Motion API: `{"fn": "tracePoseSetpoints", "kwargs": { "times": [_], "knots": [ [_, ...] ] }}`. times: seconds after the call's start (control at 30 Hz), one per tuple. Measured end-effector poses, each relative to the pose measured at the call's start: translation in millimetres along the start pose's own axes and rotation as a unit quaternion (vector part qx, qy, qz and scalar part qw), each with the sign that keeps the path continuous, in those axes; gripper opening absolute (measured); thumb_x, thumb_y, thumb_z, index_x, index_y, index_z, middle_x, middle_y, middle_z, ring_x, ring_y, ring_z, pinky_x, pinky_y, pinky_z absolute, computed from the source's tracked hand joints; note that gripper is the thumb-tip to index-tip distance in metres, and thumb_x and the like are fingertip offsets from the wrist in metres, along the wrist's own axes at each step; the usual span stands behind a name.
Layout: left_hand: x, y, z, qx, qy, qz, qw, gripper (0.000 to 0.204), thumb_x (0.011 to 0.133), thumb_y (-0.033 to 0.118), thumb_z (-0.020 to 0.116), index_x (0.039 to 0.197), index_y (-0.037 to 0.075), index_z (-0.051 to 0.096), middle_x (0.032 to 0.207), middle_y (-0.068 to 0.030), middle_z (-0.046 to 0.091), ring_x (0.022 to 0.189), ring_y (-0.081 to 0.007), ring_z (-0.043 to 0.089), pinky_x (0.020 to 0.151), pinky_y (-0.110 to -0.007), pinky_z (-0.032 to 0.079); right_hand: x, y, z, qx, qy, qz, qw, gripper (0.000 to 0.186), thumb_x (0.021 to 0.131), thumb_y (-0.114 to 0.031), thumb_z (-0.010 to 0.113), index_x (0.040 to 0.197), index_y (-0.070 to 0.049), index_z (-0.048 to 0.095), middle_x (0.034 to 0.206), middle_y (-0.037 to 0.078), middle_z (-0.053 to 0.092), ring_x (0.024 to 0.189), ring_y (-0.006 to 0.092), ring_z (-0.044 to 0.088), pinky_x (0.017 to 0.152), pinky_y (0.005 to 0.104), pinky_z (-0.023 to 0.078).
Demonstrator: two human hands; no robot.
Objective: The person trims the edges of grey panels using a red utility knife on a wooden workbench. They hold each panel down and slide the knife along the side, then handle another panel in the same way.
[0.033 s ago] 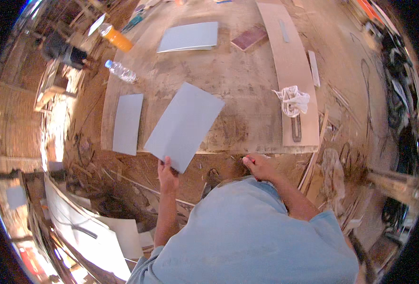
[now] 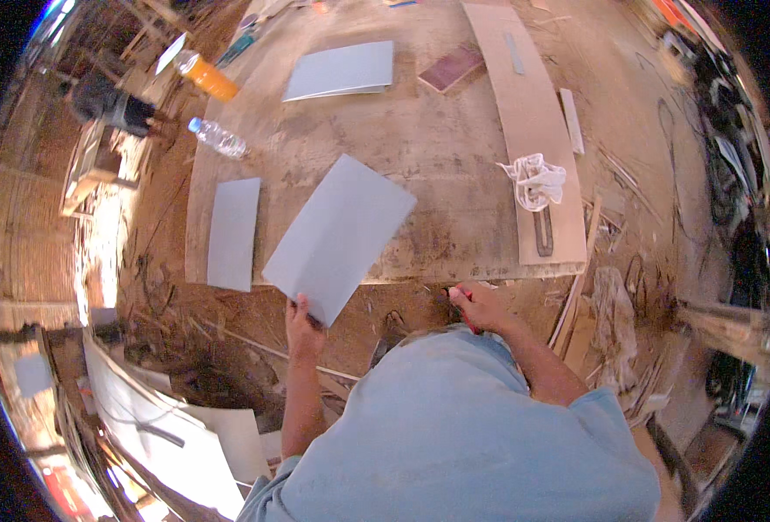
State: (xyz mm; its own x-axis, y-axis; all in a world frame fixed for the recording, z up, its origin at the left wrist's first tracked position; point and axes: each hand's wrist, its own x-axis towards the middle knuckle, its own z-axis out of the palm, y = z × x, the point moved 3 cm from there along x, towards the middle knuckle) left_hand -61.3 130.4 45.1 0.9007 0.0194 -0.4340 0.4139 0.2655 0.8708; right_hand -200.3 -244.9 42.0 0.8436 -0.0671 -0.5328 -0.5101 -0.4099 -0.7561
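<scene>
My left hand (image 2: 305, 325) grips the lower edge of a flat grey rectangular sheet (image 2: 343, 235), thumb on top and fingers underneath. The sheet is tilted and reaches over the near edge of the wooden table (image 2: 437, 187). Just past that edge, further right, my right hand (image 2: 479, 308) is closed around a small red-handled tool (image 2: 475, 328); most of it is hidden by the fingers. A narrower grey sheet (image 2: 234, 233) lies at the table's left edge. Farther back rests another grey piece (image 2: 339, 70), seemingly folded or stacked.
A clear bottle (image 2: 219, 139) and an orange-filled bottle (image 2: 207, 78) stand on the left. Along the right runs a long tan board (image 2: 528, 113) bearing a crumpled white cloth (image 2: 537, 181) and a slotted metal piece (image 2: 543, 235). A dark red block (image 2: 450, 69) lies beside it.
The held grey sheet has shifted very slightly to the right against the table. Both hands keep their grip.
</scene>
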Motion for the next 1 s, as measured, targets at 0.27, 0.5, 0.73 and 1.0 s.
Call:
{"fn": "tracePoseSetpoints", "kwargs": {
  "times": [0.27, 0.5, 0.73, 1.0],
  "knots": [
    [62.9, 19.3, -18.5, 0.195, -0.123, -0.078, 0.970, 0.053, 0.106, 0.032, 0.054, 0.151, 0.007, 0.041, 0.138, -0.0076, 0.059, 0.120, -0.0217, 0.059, 0.101, -0.039, 0.051, -42.5, 60.6, 46.2, 0.192, 0.159, 0.127, 0.960, 0.055, 0.107, -0.050, 0.045, 0.109, -0.001, 0.069, 0.093, 0.011, 0.070, 0.087, 0.0241, 0.065, 0.085, 0.0390, 0.050],
    [129.6, 4.2, -26.1, 0.334, -0.201, -0.029, 0.921, 0.053, 0.107, 0.028, 0.053, 0.152, 0.005, 0.039, 0.139, -0.0123, 0.055, 0.123, -0.0220, 0.054, 0.101, -0.042, 0.046, -89.5, 75.5, 84.5, 0.238, 0.287, 0.183, 0.910, 0.059, 0.102, -0.058, 0.049, 0.097, -0.003, 0.068, 0.086, 0.007, 0.068, 0.080, 0.0222, 0.065, 0.075, 0.0378, 0.052],
    [68.1, 23.8, -2.2, 0.649, -0.073, 0.332, 0.680, 0.058, 0.095, 0.029, 0.069, 0.144, 0.006, 0.049, 0.139, -0.0162, 0.046, 0.133, -0.0292, 0.043, 0.110, -0.043, 0.039, -115.9, 61.4, 88.9, 0.391, 0.357, 0.221, 0.819, 0.048, 0.102, -0.056, 0.053, 0.106, -0.010, 0.064, 0.088, 0.004, 0.065, 0.073, 0.0175, 0.063, 0.065, 0.0348, 0.055],
    [-56.8, -18.8, 73.2, 0.401, -0.541, 0.338, 0.658, 0.047, 0.084, 0.017, 0.077, 0.128, 0.008, 0.063, 0.124, -0.0158, 0.066, 0.119, -0.0350, 0.061, 0.102, -0.046, 0.047, -78.1, -45.3, 123.1, 0.701, 0.205, 0.189, 0.656, 0.041, 0.098, -0.051, 0.061, 0.095, -0.010, 0.061, 0.083, 0.009, 0.065, 0.078, 0.0251, 0.068, 0.077, 0.0440, 0.060]
  ]
}}
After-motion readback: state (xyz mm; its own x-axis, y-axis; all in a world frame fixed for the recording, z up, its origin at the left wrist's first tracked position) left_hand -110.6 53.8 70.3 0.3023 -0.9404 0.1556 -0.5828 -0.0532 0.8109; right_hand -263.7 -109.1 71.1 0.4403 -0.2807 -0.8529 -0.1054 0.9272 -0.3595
